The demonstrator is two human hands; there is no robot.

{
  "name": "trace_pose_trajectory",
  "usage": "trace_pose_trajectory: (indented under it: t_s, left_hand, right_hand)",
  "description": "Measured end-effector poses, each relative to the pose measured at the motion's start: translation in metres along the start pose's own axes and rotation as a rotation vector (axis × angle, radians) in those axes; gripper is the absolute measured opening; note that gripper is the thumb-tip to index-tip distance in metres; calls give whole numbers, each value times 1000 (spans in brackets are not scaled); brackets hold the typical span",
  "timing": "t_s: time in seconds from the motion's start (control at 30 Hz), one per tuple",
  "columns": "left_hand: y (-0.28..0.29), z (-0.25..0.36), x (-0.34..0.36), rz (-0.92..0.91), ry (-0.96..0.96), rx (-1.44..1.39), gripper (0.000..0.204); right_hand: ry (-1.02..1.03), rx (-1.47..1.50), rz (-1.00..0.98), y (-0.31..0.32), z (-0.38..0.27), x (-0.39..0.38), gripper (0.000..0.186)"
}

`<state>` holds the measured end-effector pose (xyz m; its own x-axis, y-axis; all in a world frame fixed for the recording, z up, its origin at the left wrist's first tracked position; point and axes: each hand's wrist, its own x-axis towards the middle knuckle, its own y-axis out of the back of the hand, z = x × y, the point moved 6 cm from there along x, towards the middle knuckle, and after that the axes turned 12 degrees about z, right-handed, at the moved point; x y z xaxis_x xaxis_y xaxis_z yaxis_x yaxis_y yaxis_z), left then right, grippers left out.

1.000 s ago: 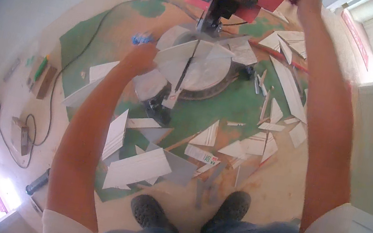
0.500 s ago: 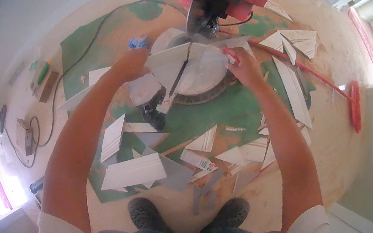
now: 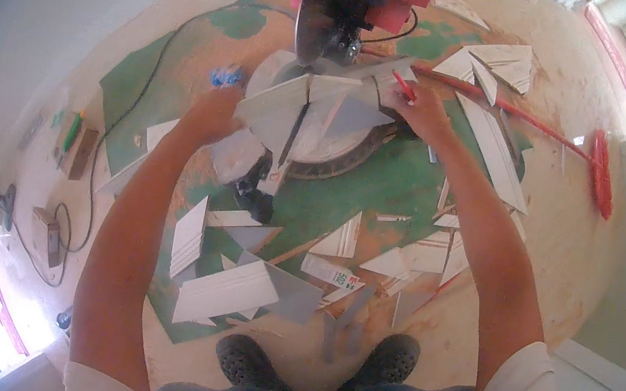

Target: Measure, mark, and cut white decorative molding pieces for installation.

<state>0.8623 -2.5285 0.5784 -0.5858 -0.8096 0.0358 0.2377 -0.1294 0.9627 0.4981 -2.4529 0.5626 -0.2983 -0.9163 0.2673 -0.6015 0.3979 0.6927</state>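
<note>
My left hand [image 3: 214, 113] is closed on the left end of a white moulding piece [image 3: 278, 97], which lies against the fence of the miter saw [image 3: 327, 30]. The saw's dark blade head is raised behind its round table [image 3: 318, 144]. Right of the blade slot, a triangular moulding offcut [image 3: 360, 118] lies with its grey back up. My right hand [image 3: 424, 115] is just beyond that offcut, its fingers closed around what looks like a red pencil [image 3: 403, 86]. Whether that hand also touches the offcut is hard to tell.
Moulding scraps [image 3: 227, 293] litter the dusty green sheet [image 3: 309, 220] near my feet. A red-handled broom [image 3: 603, 175] lies at the right. A power cord [image 3: 142, 94] curves along the left, near small boxes [image 3: 81, 155]. Something crumpled and blue [image 3: 227, 76] lies beyond my left hand.
The triangular offcut on the saw table has turned grey side up. My right hand has moved slightly right, and the red pencil now points up and left. My left hand stays on the moulding.
</note>
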Motion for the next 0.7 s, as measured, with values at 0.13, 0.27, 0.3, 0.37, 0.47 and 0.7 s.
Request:
trace_pose_trajectory:
  t_s: [0.13, 0.27, 0.3, 0.37, 0.47, 0.7]
  left_hand:
    - [1, -10, -7, -4, 27, 38, 46]
    - [0, -3, 2, -14, 26, 17, 47]
    - [0, -1, 3, -15, 27, 18, 47]
    - [3, -3, -1, -27, 26, 15, 47]
    - [1, -10, -4, -20, 31, 44, 48]
    - [-4, -9, -3, 41, -24, -4, 54]
  right_hand:
    - [21, 74, -58, -31, -25, 6, 32]
    - [15, 162, -84, -52, -22, 12, 33]
    - [17, 167, -64, -54, -24, 11, 34]
    - [32, 168, -63, -56, -37, 7, 35]
    - [79, 149, -82, -56, -54, 7, 39]
    - [308, 119, -55, -40, -42, -3, 38]
